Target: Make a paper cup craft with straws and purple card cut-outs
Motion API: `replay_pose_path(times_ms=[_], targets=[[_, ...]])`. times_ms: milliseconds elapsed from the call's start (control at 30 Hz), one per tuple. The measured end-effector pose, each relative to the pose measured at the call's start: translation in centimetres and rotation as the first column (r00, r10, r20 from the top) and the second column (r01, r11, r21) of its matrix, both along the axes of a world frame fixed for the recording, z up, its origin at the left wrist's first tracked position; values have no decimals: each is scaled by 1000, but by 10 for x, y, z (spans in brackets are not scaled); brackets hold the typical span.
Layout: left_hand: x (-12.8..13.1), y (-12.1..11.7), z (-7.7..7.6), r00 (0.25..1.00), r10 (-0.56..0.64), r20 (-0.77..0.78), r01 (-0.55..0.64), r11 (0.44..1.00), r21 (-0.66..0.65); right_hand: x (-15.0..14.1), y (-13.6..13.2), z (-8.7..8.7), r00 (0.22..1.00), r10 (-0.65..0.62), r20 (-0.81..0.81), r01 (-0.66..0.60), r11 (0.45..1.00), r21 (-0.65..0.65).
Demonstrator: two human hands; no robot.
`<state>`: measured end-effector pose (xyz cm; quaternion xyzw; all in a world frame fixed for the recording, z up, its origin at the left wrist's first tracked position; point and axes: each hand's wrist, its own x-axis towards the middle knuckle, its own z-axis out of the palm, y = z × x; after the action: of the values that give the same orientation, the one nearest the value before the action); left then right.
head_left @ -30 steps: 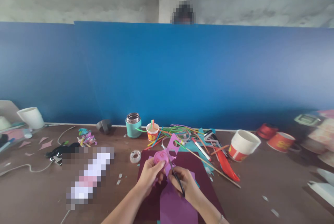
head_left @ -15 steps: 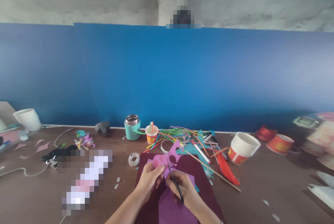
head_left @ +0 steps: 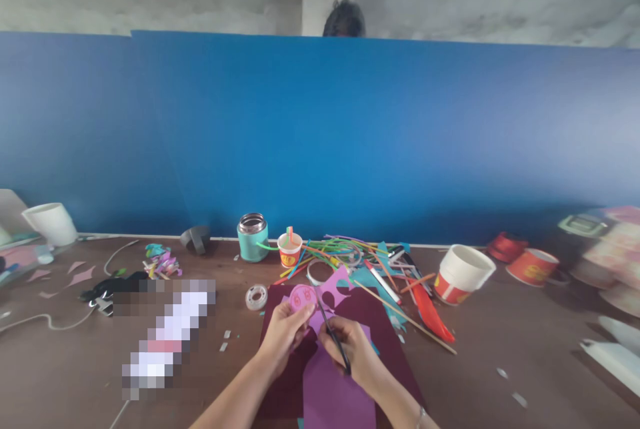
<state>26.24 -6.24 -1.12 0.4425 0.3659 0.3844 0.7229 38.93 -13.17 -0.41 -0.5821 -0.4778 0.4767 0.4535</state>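
Note:
My left hand [head_left: 287, 332] pinches a round pink paper piece [head_left: 301, 297] with drawn marks on it between thumb and fingers. Held in my right hand [head_left: 353, 343] is a pair of dark scissors [head_left: 345, 359], whose blades point up and left beside the right edge of the round piece. Just beyond the blades is a purple paper scrap [head_left: 337, 287] with rounded cut-outs. Below both hands a purple sheet [head_left: 340, 392] lies on a dark red board [head_left: 393, 355]. I cannot tell whether the blades touch the paper.
Behind the board spread straws, pipe cleaners and a red-capped white marker [head_left: 383, 281]. A small paper cup [head_left: 290, 257], a teal jar [head_left: 253, 244] and a tape roll [head_left: 257, 297] stand left of these. Larger white cups [head_left: 463, 272] are at right. A blue partition [head_left: 310, 135] closes the back.
The view has tilted slightly, so the table things sit a little higher. The round pink piece has turned a little and moved slightly left, apart from the scissors' blades.

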Motion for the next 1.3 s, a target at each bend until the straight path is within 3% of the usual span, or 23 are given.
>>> replay_pose_path(times_ms=[267, 667, 833, 1000, 1300], targets=[[1, -1, 1, 997, -82, 16, 81, 995, 58, 0, 2, -11, 999, 1, -38, -1, 1000, 5], [-2, -3, 6, 994, -44, -102, 57, 991, 120, 1, 3, -12, 999, 16, -44, -15, 1000, 25], [-1, -2, 3, 996, -32, -89, 39, 996, 78, 2, 3, -15, 998, 34, -45, -33, 999, 12], [-1, -2, 6, 992, -68, -103, 79, 991, 108, 1, 5, -18, 999, 21, -37, -20, 1000, 3], [-1, 1, 5, 998, -53, -41, 56, 997, 60, 4, 5, -6, 1000, 9, 28, -8, 999, -53]])
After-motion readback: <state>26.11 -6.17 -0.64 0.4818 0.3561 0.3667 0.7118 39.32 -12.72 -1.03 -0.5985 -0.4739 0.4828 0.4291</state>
